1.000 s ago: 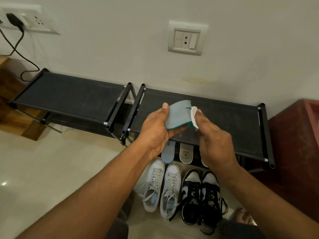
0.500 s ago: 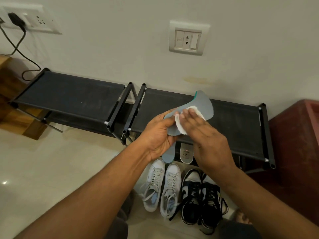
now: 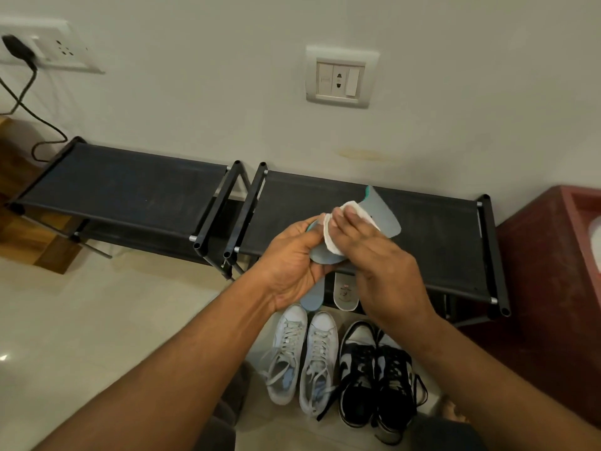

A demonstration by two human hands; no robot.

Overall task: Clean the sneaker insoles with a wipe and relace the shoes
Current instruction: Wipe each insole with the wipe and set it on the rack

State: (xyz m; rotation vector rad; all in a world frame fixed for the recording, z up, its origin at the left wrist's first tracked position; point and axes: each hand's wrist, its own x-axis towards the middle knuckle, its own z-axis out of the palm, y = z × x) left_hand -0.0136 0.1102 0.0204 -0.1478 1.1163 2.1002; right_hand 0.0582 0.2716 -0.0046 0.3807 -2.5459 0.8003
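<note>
The left hand gripped the grey insole by one end, above the shoe rack. The right hand pressed the wipe on it, fingers straight. The insole looked light and floppy, so it likely needed backing behind the rubbing.

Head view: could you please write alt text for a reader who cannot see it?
A person's left hand grips a grey insole while the right hand presses a white wipe against it, above a black shoe rack. White sneakers and black-and-white sneakers stand on the floor below.
</note>
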